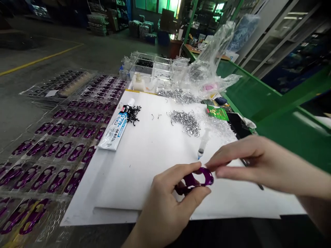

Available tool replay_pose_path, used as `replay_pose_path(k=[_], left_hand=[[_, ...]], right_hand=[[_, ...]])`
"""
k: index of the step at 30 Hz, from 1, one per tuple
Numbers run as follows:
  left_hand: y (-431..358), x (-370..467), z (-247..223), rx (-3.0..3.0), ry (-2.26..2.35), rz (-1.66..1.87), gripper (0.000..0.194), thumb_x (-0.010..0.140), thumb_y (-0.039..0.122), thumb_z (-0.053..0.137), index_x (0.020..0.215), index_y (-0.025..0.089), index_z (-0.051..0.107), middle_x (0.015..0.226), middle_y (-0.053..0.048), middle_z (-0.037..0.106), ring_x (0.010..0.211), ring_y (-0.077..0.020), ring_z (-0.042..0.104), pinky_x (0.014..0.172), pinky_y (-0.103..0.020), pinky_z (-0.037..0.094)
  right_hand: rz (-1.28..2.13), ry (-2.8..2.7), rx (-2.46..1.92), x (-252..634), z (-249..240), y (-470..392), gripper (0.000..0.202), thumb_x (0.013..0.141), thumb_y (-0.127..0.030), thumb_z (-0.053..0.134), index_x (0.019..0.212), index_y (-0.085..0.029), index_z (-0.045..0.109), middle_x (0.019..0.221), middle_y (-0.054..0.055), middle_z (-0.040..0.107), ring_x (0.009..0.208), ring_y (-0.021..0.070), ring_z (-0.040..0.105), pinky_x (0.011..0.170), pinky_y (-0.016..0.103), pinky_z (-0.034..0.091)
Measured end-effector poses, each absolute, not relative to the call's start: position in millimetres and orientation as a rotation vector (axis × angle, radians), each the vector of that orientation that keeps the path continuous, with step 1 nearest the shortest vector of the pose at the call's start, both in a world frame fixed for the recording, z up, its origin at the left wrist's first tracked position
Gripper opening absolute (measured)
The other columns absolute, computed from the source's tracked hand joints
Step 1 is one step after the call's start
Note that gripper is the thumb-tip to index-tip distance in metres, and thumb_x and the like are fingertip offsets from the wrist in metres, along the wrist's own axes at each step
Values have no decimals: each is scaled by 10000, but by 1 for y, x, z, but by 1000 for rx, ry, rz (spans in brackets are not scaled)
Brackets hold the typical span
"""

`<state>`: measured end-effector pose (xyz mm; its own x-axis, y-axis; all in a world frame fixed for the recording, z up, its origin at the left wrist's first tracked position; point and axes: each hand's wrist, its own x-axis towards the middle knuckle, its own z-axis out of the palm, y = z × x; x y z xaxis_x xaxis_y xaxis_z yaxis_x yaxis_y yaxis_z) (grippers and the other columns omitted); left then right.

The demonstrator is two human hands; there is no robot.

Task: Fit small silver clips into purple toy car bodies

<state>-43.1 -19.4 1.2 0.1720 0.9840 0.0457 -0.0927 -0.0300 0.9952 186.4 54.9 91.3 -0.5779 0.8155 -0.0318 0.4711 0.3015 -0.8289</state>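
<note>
A glossy purple frame-like part point(190, 179) is held between the thumb and fingers of my left hand point(172, 199), above the white sheet point(129, 172). My right hand point(240, 160) is at the part's right end, thumb and fingertips close together; whatever lies between them is too small to make out. Just beyond the hands lies a syringe point(203, 143) with a blue tip. Farther back is a pile of small silvery pieces point(186, 121). Small black pieces point(133, 114) lie beside a white and blue tube point(113, 134) at the sheet's left edge.
Trays of purple parts point(51, 148) fill the left side. Behind the sheet stand a clear compartment box point(152, 69) and crumpled plastic bags point(207, 69). A green packet point(217, 112) and a dark phone-like object point(239, 124) lie at the right, by a green metal frame point(284, 127).
</note>
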Motion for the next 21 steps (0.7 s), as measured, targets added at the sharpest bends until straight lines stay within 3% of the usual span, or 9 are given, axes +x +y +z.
replay_pose_path(k=[1, 2, 4, 5, 6, 9, 11, 17, 21], left_hand=[[-19, -43, 0, 1243, 1002, 1145, 334, 934, 257, 847, 1266, 231, 840, 1146, -42, 872, 988, -204, 811, 875, -277, 629], [-20, -43, 0, 1247, 1007, 1141, 343, 937, 260, 839, 1278, 227, 834, 1162, -47, 868, 1009, -211, 812, 899, -284, 629], [-20, -43, -2, 1280, 1026, 1136, 361, 940, 258, 823, 1297, 210, 826, 1184, -66, 860, 1034, -226, 810, 938, -301, 630], [-20, -43, -2, 1307, 1029, 1128, 365, 933, 254, 819, 1293, 197, 827, 1177, -77, 856, 1032, -234, 807, 949, -313, 631], [-20, -42, -1, 1331, 1032, 1114, 365, 921, 246, 819, 1280, 186, 833, 1155, -87, 855, 1013, -240, 806, 941, -322, 635], [-19, -42, 1, 1338, 1045, 1057, 369, 877, 223, 817, 1240, 173, 852, 1082, -105, 843, 928, -248, 794, 881, -343, 649], [-18, -42, 2, 1308, 1042, 1013, 396, 843, 219, 830, 1235, 180, 863, 1057, -114, 834, 891, -255, 785, 859, -362, 660], [-17, -41, 3, 1257, 1051, 960, 418, 791, 242, 864, 1206, 197, 888, 1000, -122, 818, 851, -276, 764, 849, -413, 666], [-15, -42, 2, 1293, 1025, 973, 433, 797, 239, 871, 1224, 176, 882, 997, -123, 821, 837, -265, 761, 824, -391, 663]], right_hand=[[1034, -2281, -1087, 182, 105, 71, 46, 941, -350, 887, 955, -327, 924, 860, 45, 861, 746, 206, 832, 653, 259, 685], [817, -2302, -1076, 175, 118, 90, 186, 1013, -341, 797, 868, -309, 908, 792, 40, 841, 714, 172, 817, 633, 242, 661], [493, -2246, -1146, 150, 134, 133, 225, 1061, -361, 709, 1001, -256, 899, 805, 32, 833, 736, 143, 805, 650, 248, 644], [502, -2253, -1164, 133, 135, 155, 221, 1041, -333, 730, 1169, -221, 873, 883, 43, 851, 803, 168, 821, 696, 284, 661], [516, -2312, -1092, 114, 131, 176, 248, 1016, -282, 756, 1221, -178, 851, 952, 57, 862, 842, 185, 826, 758, 314, 678], [320, -2788, -766, 58, 103, 228, 329, 1021, -69, 643, 1293, -149, 809, 1254, 85, 829, 1065, 205, 790, 1014, 386, 626], [279, -2939, -660, 29, 80, 249, 377, 986, -6, 646, 1260, -191, 828, 1262, 66, 823, 1124, 221, 756, 1075, 412, 571], [161, -3010, -648, -1, 48, 267, 292, 945, -11, 678, 1130, -154, 853, 1117, 149, 805, 1021, 278, 706, 940, 435, 529], [212, -2921, -701, 10, 48, 264, 300, 951, -18, 622, 1048, -171, 861, 1017, 94, 818, 969, 261, 721, 924, 415, 529]])
